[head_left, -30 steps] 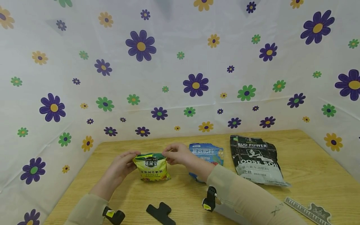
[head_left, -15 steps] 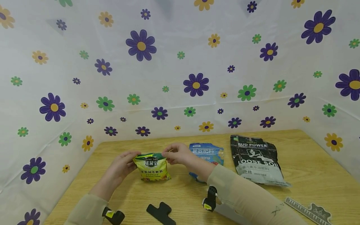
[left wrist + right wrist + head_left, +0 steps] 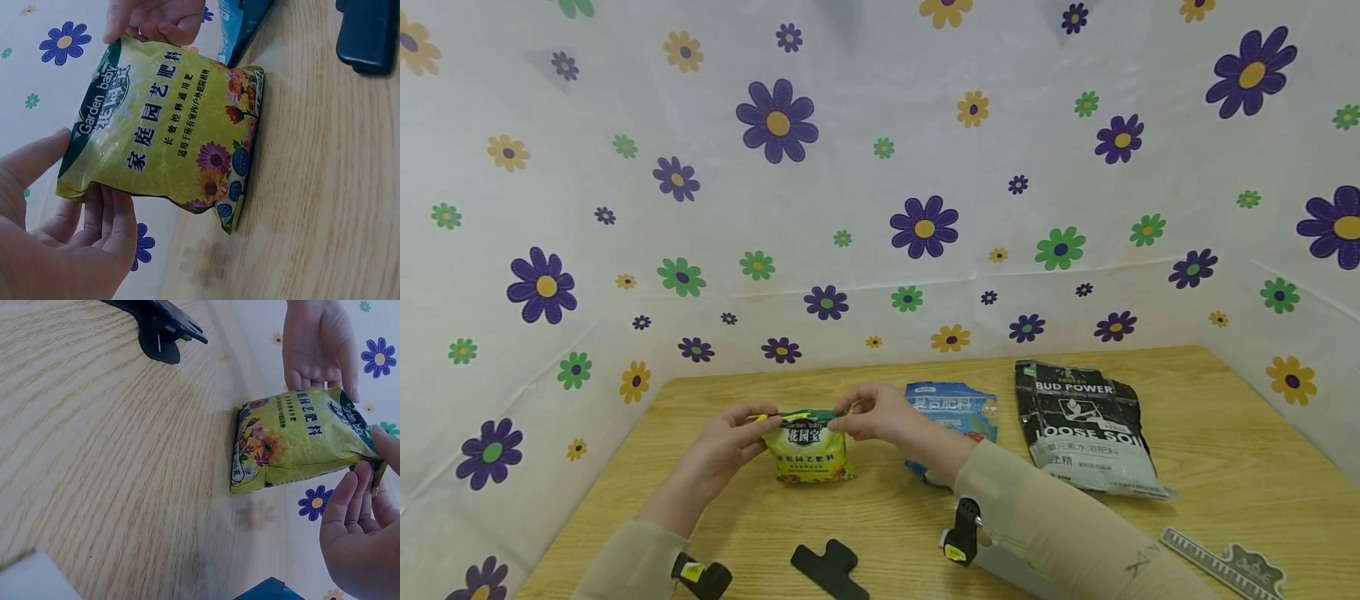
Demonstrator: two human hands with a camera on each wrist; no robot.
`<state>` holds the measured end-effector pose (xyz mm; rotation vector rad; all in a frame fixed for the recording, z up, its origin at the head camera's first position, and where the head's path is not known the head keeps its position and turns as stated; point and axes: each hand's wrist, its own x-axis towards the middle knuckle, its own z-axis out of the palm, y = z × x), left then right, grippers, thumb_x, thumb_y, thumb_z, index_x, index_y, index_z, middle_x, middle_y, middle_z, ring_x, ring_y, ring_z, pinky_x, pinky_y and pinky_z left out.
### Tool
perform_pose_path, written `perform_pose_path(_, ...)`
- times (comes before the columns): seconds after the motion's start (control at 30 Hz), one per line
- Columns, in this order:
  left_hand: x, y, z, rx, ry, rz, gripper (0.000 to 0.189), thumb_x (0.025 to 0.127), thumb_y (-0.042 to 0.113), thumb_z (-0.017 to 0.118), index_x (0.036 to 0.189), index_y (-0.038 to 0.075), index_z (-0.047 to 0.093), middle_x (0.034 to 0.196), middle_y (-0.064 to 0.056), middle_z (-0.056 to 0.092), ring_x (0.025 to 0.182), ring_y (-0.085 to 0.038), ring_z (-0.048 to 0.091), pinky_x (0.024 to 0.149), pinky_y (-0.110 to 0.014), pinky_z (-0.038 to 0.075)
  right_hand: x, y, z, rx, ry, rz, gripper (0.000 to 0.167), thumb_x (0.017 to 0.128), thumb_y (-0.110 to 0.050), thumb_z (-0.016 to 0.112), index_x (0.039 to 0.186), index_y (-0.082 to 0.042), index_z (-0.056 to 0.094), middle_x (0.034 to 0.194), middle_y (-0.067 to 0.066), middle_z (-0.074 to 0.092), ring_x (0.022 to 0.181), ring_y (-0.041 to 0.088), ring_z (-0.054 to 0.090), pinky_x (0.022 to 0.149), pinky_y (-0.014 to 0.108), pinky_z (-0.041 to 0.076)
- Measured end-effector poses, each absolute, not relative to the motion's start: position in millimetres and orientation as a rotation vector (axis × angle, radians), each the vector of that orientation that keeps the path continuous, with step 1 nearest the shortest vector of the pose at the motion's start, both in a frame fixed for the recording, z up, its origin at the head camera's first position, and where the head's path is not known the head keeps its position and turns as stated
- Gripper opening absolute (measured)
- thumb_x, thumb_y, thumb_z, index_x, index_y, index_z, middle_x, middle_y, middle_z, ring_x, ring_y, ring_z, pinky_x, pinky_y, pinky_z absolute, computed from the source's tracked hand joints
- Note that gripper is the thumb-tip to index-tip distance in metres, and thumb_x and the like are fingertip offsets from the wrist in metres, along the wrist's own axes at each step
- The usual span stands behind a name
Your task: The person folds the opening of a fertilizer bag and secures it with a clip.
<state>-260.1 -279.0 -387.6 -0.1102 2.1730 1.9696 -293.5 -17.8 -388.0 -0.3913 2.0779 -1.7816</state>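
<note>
A yellow fertilizer bag [image 3: 811, 460] with a green top band stands upright on the wooden table, left of centre. My left hand [image 3: 722, 442] pinches its upper left corner, the thumb lying across the front and the fingers behind. At the opposite top corner my right hand [image 3: 880, 414] pinches the band between thumb and fingers. The left wrist view shows the bag [image 3: 169, 125] full and bulging, its printed front toward me. From the right wrist, the bag's top edge [image 3: 359, 428] looks creased near the right thumb.
A blue bag [image 3: 951, 408] lies behind my right wrist, partly covered by it. Further right is a black and grey soil bag [image 3: 1078, 429]. A black bag clip [image 3: 829, 571] lies in front, and a grey clip with a ruler-like strip [image 3: 1225, 565] at the right.
Both thumbs have shifted onto the front of the fertilizer bag's top band; earlier the fingers held its upper corners from the sides. The bag stays in place.
</note>
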Motion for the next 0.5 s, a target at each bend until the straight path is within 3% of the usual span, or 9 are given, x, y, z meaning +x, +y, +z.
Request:
perform_pose_path(0.17,-259.7,-279.1,-387.2,-0.108,2.198,1.935,0.032,0.106,0.012,0.065,0.135,0.000,0.059,0.159,-0.024,0.036,0.104,-0.004,0.065,0.091,-0.016,0.059,-292.7,-17.1,-388.4,-0.413,2.101,-1.764,0.021,0.094,-0.008,0.081,0.113,-0.003,0.074,0.080,-0.003,0.063,0.075,0.013,0.063,0.087,0.039,0.066)
perform_pose_path(0.33,-259.0,-280.6,-388.8,-0.100,2.184,1.948,0.027,0.103,0.007,0.069,0.130,0.004,0.064,0.133,-0.011,0.055,0.103,-0.007,0.066,0.092,-0.017,0.060,-290.2,-16.7,-387.0,-0.417,2.107,-1.761,0.021,0.094,-0.007,0.080,0.114,-0.003,0.074,0.080,-0.003,0.061,0.077,0.015,0.064,0.089,0.041,0.066)
perform_pose_path(0.4,-258.3,-280.6,-389.5,-0.101,2.173,1.960,0.024,0.102,0.006,0.070,0.126,0.007,0.067,0.124,-0.005,0.057,0.103,-0.009,0.066,0.092,-0.018,0.061,-290.5,-17.4,-387.6,-0.412,2.110,-1.765,0.020,0.094,-0.007,0.080,0.113,-0.003,0.074,0.080,-0.003,0.061,0.078,0.016,0.065,0.090,0.042,0.066)
perform_pose_path(0.5,-257.3,-280.9,-390.5,-0.091,2.164,1.965,0.022,0.102,0.005,0.069,0.124,0.008,0.068,0.123,-0.004,0.057,0.103,-0.009,0.066,0.093,-0.017,0.060,-290.6,-18.1,-388.5,-0.397,2.109,-1.767,0.018,0.094,-0.007,0.080,0.112,-0.004,0.075,0.080,-0.003,0.063,0.078,0.017,0.065,0.091,0.044,0.066)
